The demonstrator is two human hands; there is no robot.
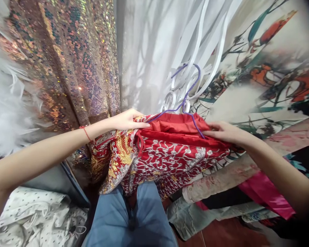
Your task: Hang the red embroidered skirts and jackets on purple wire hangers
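Observation:
A red garment (167, 151) with silver and gold embroidery hangs in front of my knees, its smooth red lining showing at the open top. Inside that opening sits a purple wire hanger (183, 104), its hook pointing up. My left hand (130, 120) grips the garment's left shoulder, thumb over the edge and fingers behind the cloth. At the other shoulder, my right hand (222, 132) is closed on the fabric close to the hanger's right end. A red cord loop lies on the garment's front near my left hand. Both hands' fingertips are partly hidden by cloth.
A sequined curtain (87, 61) and white feathers (10, 92) are on the left. White curled metalwork (195, 44) stands behind the hanger, beside a flower-printed cloth (267, 75). Folded clothes (211, 202) lie low on the right, and dotted white fabric (38, 216) lower left.

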